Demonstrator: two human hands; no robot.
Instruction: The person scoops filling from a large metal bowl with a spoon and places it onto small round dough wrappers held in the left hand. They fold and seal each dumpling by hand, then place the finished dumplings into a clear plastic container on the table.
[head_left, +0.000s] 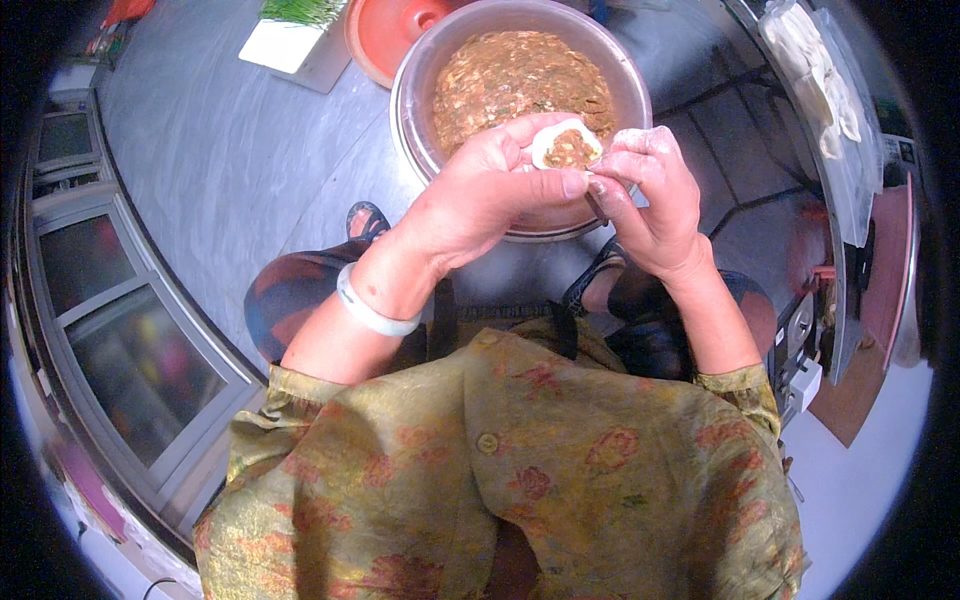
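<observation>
My left hand (487, 176) cradles a round white dough wrapper (541, 152) above the near side of a metal bowl. A mound of minced filling (568, 152) lies in the wrapper, with pale dough showing around it. At the wrapper's right edge is my right hand (652, 191), its fingers dusted with flour and pinched together. A short dark, thin utensil (598, 209) sticks out below the right thumb; most of it is hidden by the fingers. The large metal bowl (636, 90) holds plenty of brown minced filling (521, 79) with lighter bits.
Behind the bowl's left side sits an orange-red lid or basin (379, 37). Green stalks (304, 10) lie on a white box (281, 49) on the grey floor (217, 112). White cloth and plastic (814, 82) cover a raised surface at right. Glazed frames (142, 360) line the left.
</observation>
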